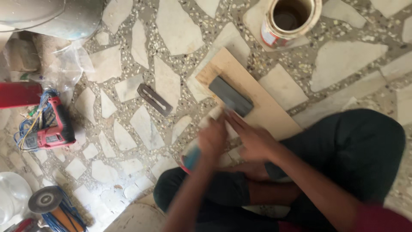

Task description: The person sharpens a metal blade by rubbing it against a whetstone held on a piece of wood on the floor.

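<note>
The left hand (212,139) is closed around a blurred tool with a blue handle (192,157) and pale tip. The right hand (251,137) lies flat, fingers extended, touching the near end of a dark sharpening stone (230,96). The stone rests on a wooden board (266,107), its long axis running far-left to near-right, just beyond both hands.

place: informal home workshop, work done on floor
floor (180,30): stone-chip terrazzo
tools: red power tool (53,129) w/ tangled wires, grinder disc (44,199), metal blade (154,99)
materials: wood board (266,107), dark sharpening stone (231,96), open tin can (289,19)
</note>
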